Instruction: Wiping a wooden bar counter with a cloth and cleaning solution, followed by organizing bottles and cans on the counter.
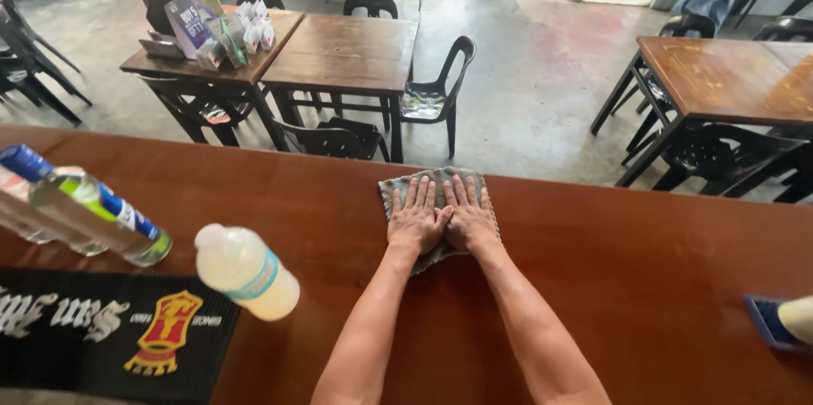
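Plastic bottle (247,272) at 8 o'clock; left hand (416,220), right hand (468,217) flat, gripping nothing, pressing cloth (434,183). Wide sweep could topple it.

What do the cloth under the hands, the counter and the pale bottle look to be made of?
Cloth: soft woven fabric, grey-green, matte, its edges rumpled. Both the left hand and the right hand press flat on it. Counter: probably varnished wood, reddish-brown with a soft sheen. Pale bottle: likely translucent plastic with a light label band.
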